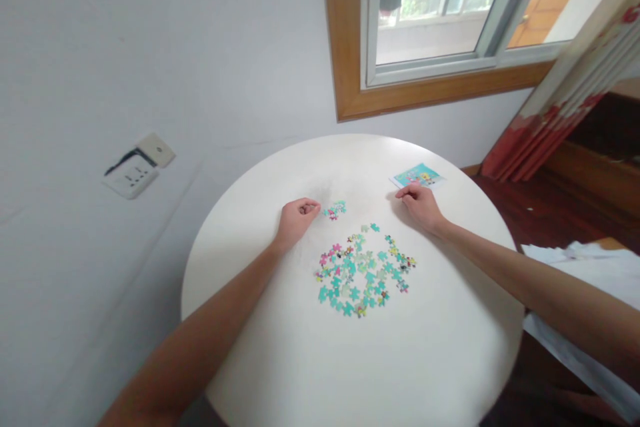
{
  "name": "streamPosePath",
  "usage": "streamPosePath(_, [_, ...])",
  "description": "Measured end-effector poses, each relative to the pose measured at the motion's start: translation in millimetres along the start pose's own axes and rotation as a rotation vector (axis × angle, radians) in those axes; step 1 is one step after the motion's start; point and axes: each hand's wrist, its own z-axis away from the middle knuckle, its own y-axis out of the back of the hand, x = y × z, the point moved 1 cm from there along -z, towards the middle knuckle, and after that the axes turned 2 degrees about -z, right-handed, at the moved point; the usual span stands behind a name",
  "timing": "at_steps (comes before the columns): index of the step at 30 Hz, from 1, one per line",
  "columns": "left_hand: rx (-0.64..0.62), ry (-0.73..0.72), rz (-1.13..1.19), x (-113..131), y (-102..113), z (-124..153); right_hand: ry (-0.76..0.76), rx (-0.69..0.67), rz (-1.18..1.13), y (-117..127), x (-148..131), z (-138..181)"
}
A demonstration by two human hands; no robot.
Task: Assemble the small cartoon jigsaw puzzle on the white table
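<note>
On a round white table, a small group of joined jigsaw puzzle pieces [335, 211] in teal and pink lies just right of my left hand [296, 220]. That hand is closed, thumb against the curled fingers; anything between them is too small to make out. At the near edge of a teal picture card [423, 173] rests my right hand [423, 208], its fingers bent and drawn together. Whether they pinch something is hidden. Between and below the hands are many loose jigsaw puzzle pieces [367, 273], teal, pale green, pink and yellow, spread in a rough ring.
The white table [350, 367] stands against a pale wall with a socket [131, 175]. Behind it is a wood-framed window [345, 47]. To the right hang red and white curtains [535, 127], and white papers or cloth [595, 273] lie beside the table.
</note>
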Motion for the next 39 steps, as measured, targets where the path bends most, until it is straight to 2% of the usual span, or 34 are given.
streamPosePath(15, [0.019, 0.016, 0.066, 1.3, -0.5, -2.7, 0.021, -0.013, 0.068, -6.2, -3.9, 2.7])
streamPosePath(23, [-0.027, 0.020, 0.066, -0.7, -0.3, -4.8, 0.028, -0.069, 0.061, -6.5, -5.5, 5.8])
streamPosePath(39, [-0.065, 0.001, 0.045, -0.2, 2.6, -4.5, 0.003, -0.069, 0.006, -6.0, -8.0, 3.5])
